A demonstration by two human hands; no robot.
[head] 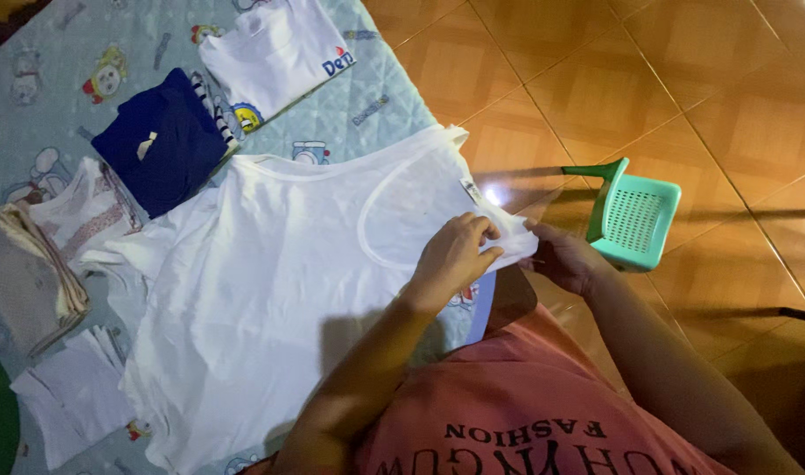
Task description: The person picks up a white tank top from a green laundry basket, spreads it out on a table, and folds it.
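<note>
A white sleeveless shirt (270, 290) lies spread flat on a pale blue cartoon-print mat (59, 79). My left hand (455, 255) pinches the shirt's shoulder strap near the neckline at the mat's right edge. Close beside it, my right hand (565, 259) grips the same strap end from the floor side. Both hands hold the fabric between thumb and fingers.
Folded clothes lie on the mat: a navy garment (160, 141), a white printed shirt (275, 53), beige cloth (24, 277) and small white pieces (68, 400). A teal plastic stool (635, 215) stands on the orange tiled floor (666, 70) to the right.
</note>
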